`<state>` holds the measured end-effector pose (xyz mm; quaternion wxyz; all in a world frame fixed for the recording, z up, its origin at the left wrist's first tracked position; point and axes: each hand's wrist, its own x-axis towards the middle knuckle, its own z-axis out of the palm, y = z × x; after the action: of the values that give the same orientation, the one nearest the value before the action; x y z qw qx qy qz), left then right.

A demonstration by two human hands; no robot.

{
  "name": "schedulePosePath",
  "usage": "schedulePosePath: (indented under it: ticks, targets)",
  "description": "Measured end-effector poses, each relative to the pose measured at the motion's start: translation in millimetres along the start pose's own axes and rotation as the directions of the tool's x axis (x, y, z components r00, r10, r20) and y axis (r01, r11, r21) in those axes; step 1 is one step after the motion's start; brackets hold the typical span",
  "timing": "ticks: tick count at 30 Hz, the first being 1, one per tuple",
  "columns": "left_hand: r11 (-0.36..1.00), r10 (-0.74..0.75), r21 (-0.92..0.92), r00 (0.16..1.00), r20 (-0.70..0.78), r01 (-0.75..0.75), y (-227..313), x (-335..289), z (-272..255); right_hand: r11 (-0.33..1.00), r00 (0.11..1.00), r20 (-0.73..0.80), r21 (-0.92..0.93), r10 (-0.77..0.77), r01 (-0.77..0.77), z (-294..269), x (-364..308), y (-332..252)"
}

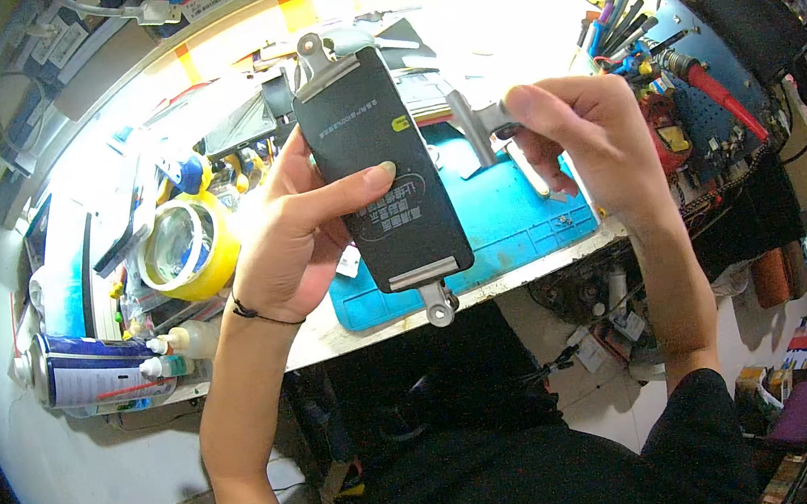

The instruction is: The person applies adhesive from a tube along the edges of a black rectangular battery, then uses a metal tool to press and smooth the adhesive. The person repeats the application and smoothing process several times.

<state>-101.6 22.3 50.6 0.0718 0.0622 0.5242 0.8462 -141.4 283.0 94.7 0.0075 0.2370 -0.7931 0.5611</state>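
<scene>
My left hand grips a black smartphone, tilted upright above the bench, with the thumb lying across its front. One metal clip is clamped on the phone's top end. A second metal clip clamps its bottom end. To the right of the phone, my right hand pinches another metal clip by its handle between thumb and fingers. That clip's wide jaw points toward the phone and stands apart from it.
Below the hands lies a blue work mat. On the left are yellow tape rolls, a blue spray can and small bottles. A red-handled tool and several pens and screwdrivers stand on the right.
</scene>
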Motion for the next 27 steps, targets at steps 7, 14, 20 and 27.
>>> schedulePosePath:
  ticks: [7,14,20,27]
  targets:
    - [0.999,0.024,-0.022,0.999,-0.034,-0.025,1.2,-1.3,1.4,0.997,0.995,0.055,0.007,0.079,-0.080,15.2,-5.0,-10.6]
    - [1.000,0.016,-0.019,1.000,-0.025,-0.017,1.5,-0.9,3.4,0.995,0.990,0.104,0.005,0.099,-0.100,17.1,-5.5,-14.8]
    - [0.999,0.011,-0.029,1.000,-0.016,-0.012,2.7,-1.0,6.5,0.993,0.987,0.109,0.021,0.116,-0.119,21.4,-5.8,-12.2]
    - [0.999,0.012,-0.029,0.999,-0.032,-0.013,0.3,-0.6,4.1,0.992,0.987,0.111,0.031,0.120,-0.124,24.2,-6.9,-13.0]
